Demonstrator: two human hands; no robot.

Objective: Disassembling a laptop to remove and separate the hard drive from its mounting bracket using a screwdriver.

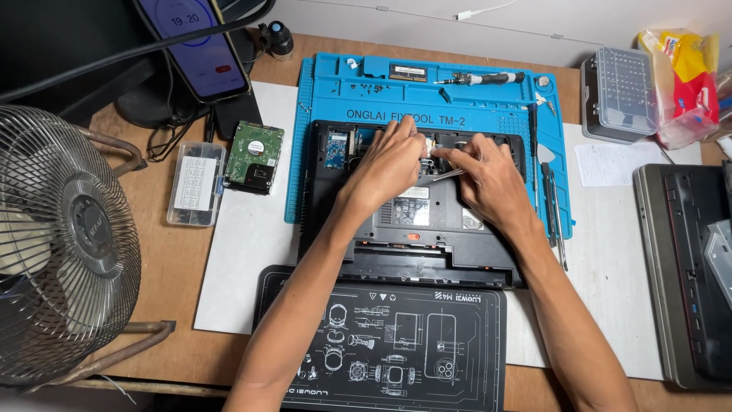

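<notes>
Over opened laptop (412,229): tweezers (446,175) in right hand (492,183), long axis horiz., tip left.

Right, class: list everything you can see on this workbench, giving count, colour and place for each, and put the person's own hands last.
laptop base: 1, black, opened, centre on the blue mat
repair mat: 1, blue, under the laptop
screwdriver: 1, black and silver, top of the blue mat
memory module: 1, green-black, top of the blue mat
hard drive: 1, green board, left of the mat
clear parts box: 1, beside the hard drive
fan: 1, metal grille, far left
phone: 1, dark, top left
bit case: 1, grey, top right
black mat: 1, white drawings, front
left hand: on the laptop's upper middle
right hand: beside it, holding a thin metal tool
</notes>
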